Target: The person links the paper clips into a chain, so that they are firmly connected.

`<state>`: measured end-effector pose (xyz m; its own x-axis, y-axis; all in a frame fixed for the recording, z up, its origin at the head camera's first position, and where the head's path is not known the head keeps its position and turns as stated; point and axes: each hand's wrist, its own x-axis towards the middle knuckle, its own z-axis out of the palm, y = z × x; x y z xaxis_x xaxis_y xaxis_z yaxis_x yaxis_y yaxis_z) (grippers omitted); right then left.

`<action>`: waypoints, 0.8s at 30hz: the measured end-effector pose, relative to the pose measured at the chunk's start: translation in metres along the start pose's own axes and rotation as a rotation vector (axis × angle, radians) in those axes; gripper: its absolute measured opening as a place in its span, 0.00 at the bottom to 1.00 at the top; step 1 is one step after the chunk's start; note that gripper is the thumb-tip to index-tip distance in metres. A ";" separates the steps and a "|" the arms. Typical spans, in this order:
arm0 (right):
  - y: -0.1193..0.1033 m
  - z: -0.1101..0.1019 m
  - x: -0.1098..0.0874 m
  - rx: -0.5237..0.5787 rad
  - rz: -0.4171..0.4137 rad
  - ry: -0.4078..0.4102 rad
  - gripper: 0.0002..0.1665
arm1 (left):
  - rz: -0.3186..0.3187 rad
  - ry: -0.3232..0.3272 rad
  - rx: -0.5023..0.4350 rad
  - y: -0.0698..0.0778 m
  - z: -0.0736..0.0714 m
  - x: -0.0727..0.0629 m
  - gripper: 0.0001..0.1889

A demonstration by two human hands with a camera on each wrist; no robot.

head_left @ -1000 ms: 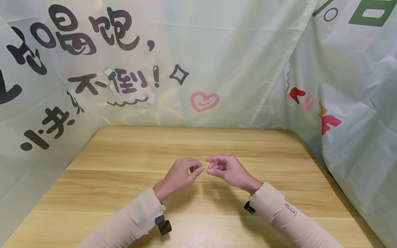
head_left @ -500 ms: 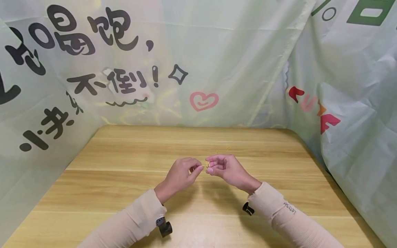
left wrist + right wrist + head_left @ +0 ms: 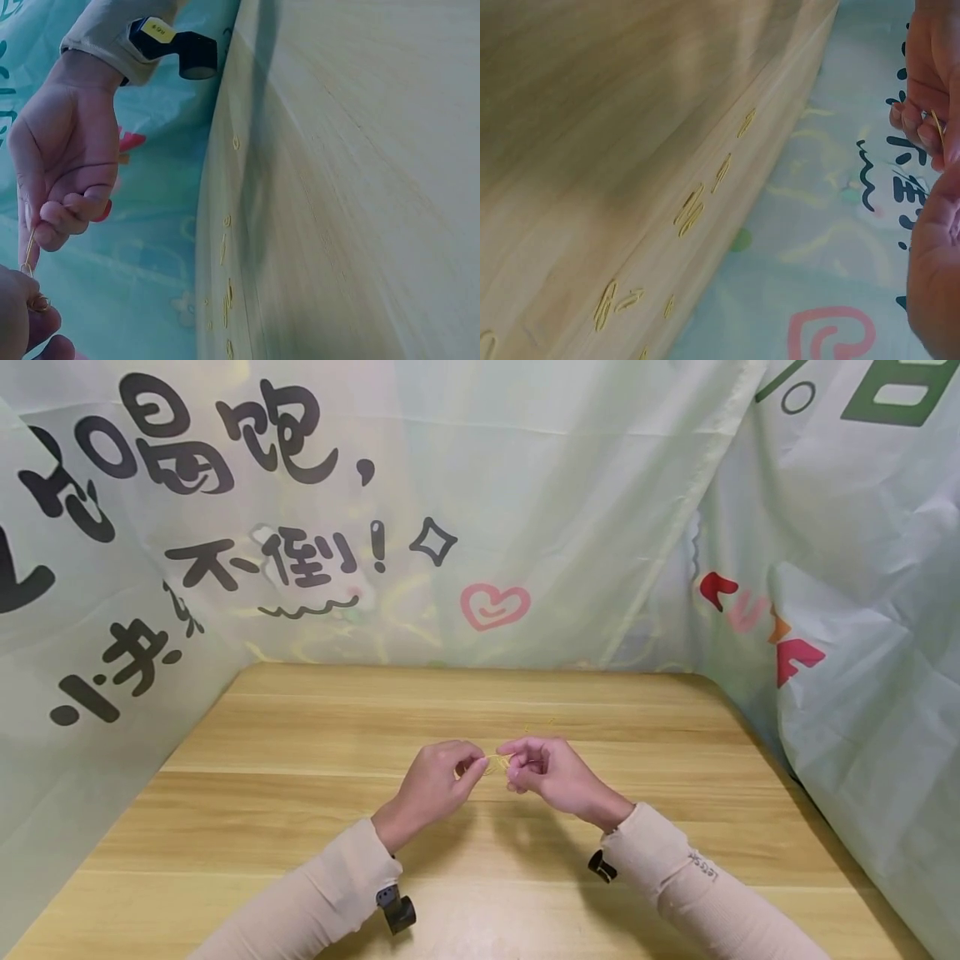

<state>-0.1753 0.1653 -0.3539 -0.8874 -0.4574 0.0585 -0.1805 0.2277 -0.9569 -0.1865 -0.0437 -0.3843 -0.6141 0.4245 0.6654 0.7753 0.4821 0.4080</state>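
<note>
Here's the broad wooden surface (image 3: 262,810), stretching out under both arms, and anything dropped could land on it and skid in among the loose loops (image 3: 690,210) scattered beyond the hands, towards the far edge. Above it, two hands nearly tip to tip! The left hand (image 3: 435,781) pinches between thumb and fingers; the right hand (image 3: 561,777), fingers curled, pinches from the other side. There's the danger, I'd say: one pinch slackening early, or a tug too hard, might spring the strand free, and crowded fingertips could snarl it.

Now the smallest thing in play, the held yellow loops (image 3: 38,302): right between the hands, clear of the surface, a thin strand spanning the narrow gap and a little bunch tucked against the left hand's fingers. Clips or bands? Too fine from here to be sure.
</note>
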 end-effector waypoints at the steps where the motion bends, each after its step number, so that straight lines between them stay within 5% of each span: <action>1: -0.001 -0.001 0.000 -0.014 -0.012 0.007 0.19 | 0.002 -0.004 0.000 0.000 0.000 0.000 0.06; 9: -0.007 -0.008 0.002 -0.129 -0.124 0.116 0.14 | 0.011 -0.093 -0.042 0.000 -0.001 0.001 0.04; 15: -0.006 -0.007 0.003 -0.209 -0.238 0.125 0.11 | -0.018 -0.153 -0.052 0.001 0.000 0.001 0.03; 24: -0.004 -0.001 0.002 -0.319 -0.294 0.106 0.10 | -0.087 -0.179 -0.122 0.004 -0.003 0.002 0.05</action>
<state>-0.1766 0.1647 -0.3496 -0.8145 -0.4552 0.3597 -0.5386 0.3629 -0.7604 -0.1841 -0.0435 -0.3793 -0.6872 0.5200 0.5073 0.7238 0.4309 0.5389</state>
